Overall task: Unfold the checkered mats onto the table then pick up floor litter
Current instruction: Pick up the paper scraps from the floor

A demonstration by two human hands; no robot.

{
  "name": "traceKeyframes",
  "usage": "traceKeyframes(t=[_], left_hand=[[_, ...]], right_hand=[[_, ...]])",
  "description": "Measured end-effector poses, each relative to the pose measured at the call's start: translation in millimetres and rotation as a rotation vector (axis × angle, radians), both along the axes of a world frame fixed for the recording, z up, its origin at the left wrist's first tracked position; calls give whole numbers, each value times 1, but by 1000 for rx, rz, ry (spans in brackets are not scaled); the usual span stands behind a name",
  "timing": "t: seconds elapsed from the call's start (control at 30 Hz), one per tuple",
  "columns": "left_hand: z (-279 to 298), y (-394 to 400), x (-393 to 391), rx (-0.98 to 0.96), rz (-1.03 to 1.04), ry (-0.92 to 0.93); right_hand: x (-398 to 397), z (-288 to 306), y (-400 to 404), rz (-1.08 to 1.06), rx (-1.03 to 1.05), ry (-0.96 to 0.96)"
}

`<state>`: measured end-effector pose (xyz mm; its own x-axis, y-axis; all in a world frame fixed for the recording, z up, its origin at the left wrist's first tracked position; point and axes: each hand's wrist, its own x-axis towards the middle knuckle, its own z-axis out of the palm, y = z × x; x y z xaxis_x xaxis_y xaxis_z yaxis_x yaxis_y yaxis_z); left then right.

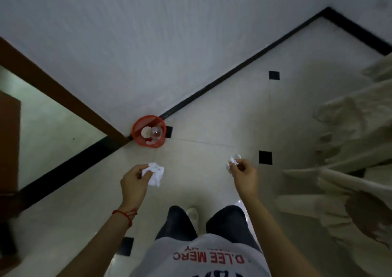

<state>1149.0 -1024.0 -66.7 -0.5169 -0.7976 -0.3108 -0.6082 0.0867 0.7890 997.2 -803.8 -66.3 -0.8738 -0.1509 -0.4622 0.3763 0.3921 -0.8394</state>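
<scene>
My left hand [134,178] pinches a crumpled white tissue [156,174] that hangs from its fingertips. A smaller crumpled white paper scrap [233,161] is held in my right hand [244,176]. Both hands are raised over the pale tiled floor [212,128]. Ahead of them a red mesh waste basket [140,124] stands on the floor against the wall, with some white and clear litter inside. No checkered mat or table top shows in this view.
A white wall [148,43] with a black skirting line [233,70] runs behind the basket. A brown door frame [55,90] lies to the left. Carved cream furniture [350,149] stands at the right. My legs and a white shoe [192,213] are below.
</scene>
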Motion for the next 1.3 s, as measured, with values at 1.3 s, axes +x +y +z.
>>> traceKeyframes(t=[1.3], left_hand=[[-157, -272, -119, 212, 550, -157]], right_hand=[[-177, -167, -424, 804, 377, 42]])
